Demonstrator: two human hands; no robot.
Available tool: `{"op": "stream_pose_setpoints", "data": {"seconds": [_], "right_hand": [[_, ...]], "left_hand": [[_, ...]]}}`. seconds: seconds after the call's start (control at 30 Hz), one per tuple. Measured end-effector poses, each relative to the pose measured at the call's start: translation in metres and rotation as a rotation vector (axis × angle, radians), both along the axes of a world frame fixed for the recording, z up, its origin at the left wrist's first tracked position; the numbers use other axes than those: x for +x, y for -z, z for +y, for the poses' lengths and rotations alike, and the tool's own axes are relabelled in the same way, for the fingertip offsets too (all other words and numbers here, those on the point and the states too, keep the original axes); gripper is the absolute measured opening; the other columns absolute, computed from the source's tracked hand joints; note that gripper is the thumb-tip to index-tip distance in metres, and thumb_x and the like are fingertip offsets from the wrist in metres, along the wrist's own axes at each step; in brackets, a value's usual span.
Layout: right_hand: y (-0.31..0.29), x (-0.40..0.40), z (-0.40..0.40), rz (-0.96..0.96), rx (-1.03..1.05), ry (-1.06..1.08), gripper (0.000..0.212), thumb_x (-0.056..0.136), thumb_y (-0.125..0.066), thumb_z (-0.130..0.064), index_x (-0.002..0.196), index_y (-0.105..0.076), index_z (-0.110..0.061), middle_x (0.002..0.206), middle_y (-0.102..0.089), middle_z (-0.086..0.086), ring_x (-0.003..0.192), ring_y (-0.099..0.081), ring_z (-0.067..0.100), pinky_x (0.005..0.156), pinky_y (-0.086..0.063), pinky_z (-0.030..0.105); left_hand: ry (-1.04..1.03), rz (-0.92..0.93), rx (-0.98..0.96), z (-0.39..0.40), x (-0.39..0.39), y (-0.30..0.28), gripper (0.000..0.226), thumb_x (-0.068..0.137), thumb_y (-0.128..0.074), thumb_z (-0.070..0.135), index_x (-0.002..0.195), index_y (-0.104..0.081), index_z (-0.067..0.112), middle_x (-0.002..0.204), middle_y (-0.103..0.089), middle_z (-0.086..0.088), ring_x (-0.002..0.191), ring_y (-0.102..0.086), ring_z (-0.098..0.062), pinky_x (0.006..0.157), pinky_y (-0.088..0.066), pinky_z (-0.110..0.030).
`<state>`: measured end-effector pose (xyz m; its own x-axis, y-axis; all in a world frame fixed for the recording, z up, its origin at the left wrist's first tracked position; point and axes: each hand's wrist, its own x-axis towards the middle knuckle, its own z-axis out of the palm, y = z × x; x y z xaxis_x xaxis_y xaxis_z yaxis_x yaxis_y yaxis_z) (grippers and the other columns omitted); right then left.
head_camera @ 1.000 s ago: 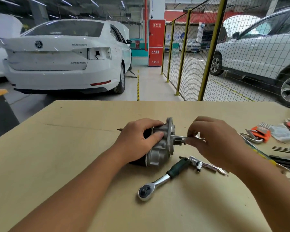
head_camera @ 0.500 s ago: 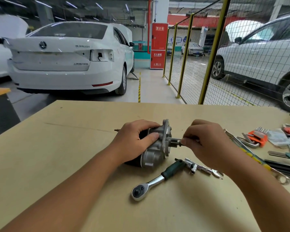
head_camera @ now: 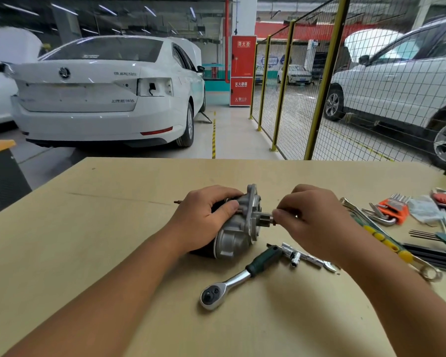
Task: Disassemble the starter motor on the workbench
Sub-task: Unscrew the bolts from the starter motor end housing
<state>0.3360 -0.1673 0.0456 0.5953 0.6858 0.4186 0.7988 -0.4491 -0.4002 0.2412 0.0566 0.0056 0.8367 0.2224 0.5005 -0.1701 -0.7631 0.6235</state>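
The starter motor lies on its side on the wooden workbench, its silver aluminium housing and round flange facing right, its black body under my palm. My left hand grips the motor from above, thumb pressed on the housing. A short shaft with a small pinion sticks out of the flange to the right. My right hand pinches a thin metal tool at the pinion's tip; most of the tool is hidden in my fingers.
A ratchet wrench with a green grip lies in front of the motor, beside a socket adapter bar. At the right lie a combination wrench, an orange hex key set and dark green tools. Cars and a wire fence stand beyond.
My hands and the motor keep the same hold. My right fingers have shifted slightly on the tool at the shaft tip; the camera has drifted a little.
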Motion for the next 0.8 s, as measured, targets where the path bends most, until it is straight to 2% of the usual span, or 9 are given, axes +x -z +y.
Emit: {"op": "stream_pose_setpoints", "data": {"seconds": [0.07, 0.23, 0.33, 0.47, 0.57, 0.67, 0.8], "right_hand": [[0.001, -0.001, 0.001, -0.006, -0.037, 0.028, 0.015, 0.096, -0.066, -0.029, 0.086, -0.077, -0.024, 0.083, -0.055, -0.011, 0.076, -0.053, 0.004, 0.063, -0.033, 0.013], [-0.002, -0.005, 0.002, -0.111, -0.021, 0.015, 0.008, 0.091, -0.072, -0.024, 0.087, -0.077, -0.020, 0.084, -0.054, -0.015, 0.077, -0.057, 0.011, 0.074, -0.051, 0.036], [-0.002, -0.005, 0.002, -0.116, -0.072, 0.018, 0.005, 0.088, -0.075, -0.028, 0.085, -0.073, -0.025, 0.086, -0.054, -0.016, 0.081, -0.058, 0.014, 0.076, -0.053, 0.041], [-0.001, -0.004, 0.002, -0.089, -0.109, 0.013, 0.010, 0.090, -0.072, -0.036, 0.085, -0.066, -0.029, 0.088, -0.054, -0.017, 0.081, -0.054, 0.010, 0.076, -0.051, 0.040], [-0.002, -0.002, 0.001, -0.018, -0.125, -0.029, 0.015, 0.094, -0.066, -0.037, 0.084, -0.060, -0.029, 0.079, -0.060, -0.011, 0.076, -0.054, 0.010, 0.070, -0.049, 0.037], [-0.001, 0.001, -0.001, -0.026, -0.122, -0.035, 0.022, 0.098, -0.061, -0.033, 0.080, -0.065, -0.022, 0.070, -0.057, -0.009, 0.070, -0.051, 0.005, 0.062, -0.037, 0.029], [-0.006, 0.005, -0.005, -0.024, -0.132, -0.041, 0.018, 0.097, -0.063, -0.025, 0.083, -0.072, -0.017, 0.074, -0.056, -0.009, 0.072, -0.051, 0.004, 0.062, -0.032, 0.015]], "left_hand": [[-0.002, -0.003, 0.007, 0.000, 0.000, 0.001, 0.033, 0.094, -0.060, 0.039, 0.123, -0.073, 0.029, 0.113, -0.072, 0.021, 0.110, -0.065, 0.000, 0.100, -0.053, -0.039], [0.007, -0.003, 0.025, 0.002, 0.001, 0.001, 0.035, 0.092, -0.062, 0.041, 0.124, -0.073, 0.029, 0.113, -0.072, 0.020, 0.109, -0.065, -0.002, 0.100, -0.053, -0.039], [0.011, 0.001, 0.037, 0.003, 0.000, 0.002, 0.039, 0.090, -0.064, 0.042, 0.125, -0.071, 0.030, 0.114, -0.071, 0.020, 0.110, -0.064, -0.002, 0.100, -0.053, -0.039], [0.016, 0.005, 0.026, 0.001, 0.000, -0.001, 0.038, 0.091, -0.061, 0.043, 0.125, -0.072, 0.030, 0.114, -0.071, 0.020, 0.110, -0.065, -0.003, 0.100, -0.052, -0.040], [0.010, 0.000, -0.011, 0.000, 0.001, -0.002, 0.036, 0.093, -0.059, 0.038, 0.124, -0.073, 0.026, 0.116, -0.073, 0.016, 0.111, -0.065, -0.003, 0.102, -0.051, -0.040], [0.011, -0.006, -0.011, -0.001, 0.001, -0.001, 0.037, 0.092, -0.060, 0.038, 0.124, -0.074, 0.024, 0.115, -0.073, 0.015, 0.110, -0.065, -0.002, 0.103, -0.051, -0.038], [0.015, -0.011, -0.018, -0.001, 0.000, -0.001, 0.038, 0.091, -0.061, 0.038, 0.123, -0.074, 0.024, 0.113, -0.073, 0.015, 0.109, -0.065, -0.003, 0.102, -0.052, -0.038]]}}
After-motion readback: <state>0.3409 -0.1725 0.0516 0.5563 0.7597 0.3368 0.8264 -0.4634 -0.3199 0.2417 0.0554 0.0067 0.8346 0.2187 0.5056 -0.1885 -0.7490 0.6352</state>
